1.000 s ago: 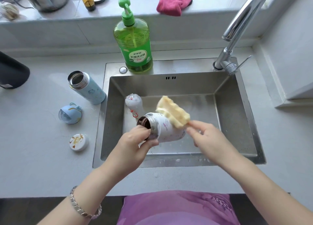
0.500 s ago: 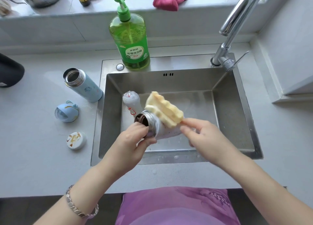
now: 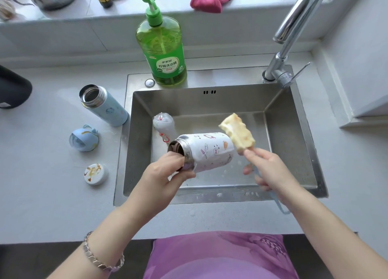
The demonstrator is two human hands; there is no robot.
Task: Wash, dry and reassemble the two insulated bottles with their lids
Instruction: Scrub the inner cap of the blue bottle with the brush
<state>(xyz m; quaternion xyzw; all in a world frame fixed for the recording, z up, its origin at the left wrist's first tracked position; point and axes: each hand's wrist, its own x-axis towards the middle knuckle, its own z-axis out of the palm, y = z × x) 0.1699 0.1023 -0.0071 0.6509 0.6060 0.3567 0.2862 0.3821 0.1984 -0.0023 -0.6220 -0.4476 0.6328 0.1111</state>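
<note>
Bottle (image 3: pixel 210 152), white, is gripped at its steel neck by curled left hand (image 3: pixel 161 178) over sink (image 3: pixel 189 104); sponge brush (image 3: pixel 237 133) is pinched in right hand (image 3: pixel 270 171) just beside its base

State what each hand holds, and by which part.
The left hand grips the white patterned steel bottle at its open neck; the right hand holds the yellow sponge brush by its handle.
</note>
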